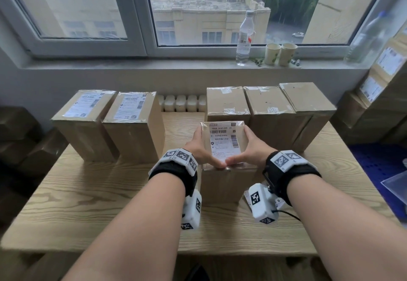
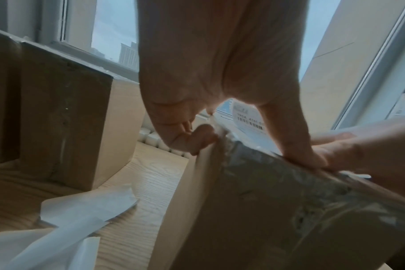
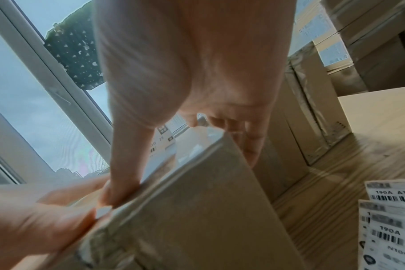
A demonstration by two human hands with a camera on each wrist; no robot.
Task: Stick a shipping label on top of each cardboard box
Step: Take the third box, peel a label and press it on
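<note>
A cardboard box (image 1: 222, 183) stands upright at the middle of the wooden table (image 1: 88, 203), with a white shipping label (image 1: 223, 139) on its top. My left hand (image 1: 203, 148) grips its left top edge, thumb lying on the label's near end. My right hand (image 1: 250, 148) holds the right edge the same way, fingers down the side. In the left wrist view the fingers (image 2: 197, 138) curl at the box's corner. Two labelled boxes (image 1: 86, 124) (image 1: 134, 126) stand at the left. Three bare boxes (image 1: 226, 102) (image 1: 267, 102) (image 1: 306, 98) stand behind at the right.
Peeled backing papers (image 2: 86, 206) lie on the table left of the box, and loose label sheets (image 3: 388, 228) lie at its right. A water bottle (image 1: 244, 36) and two paper cups (image 1: 279, 54) stand on the sill. More boxes (image 1: 383, 78) are stacked at the right.
</note>
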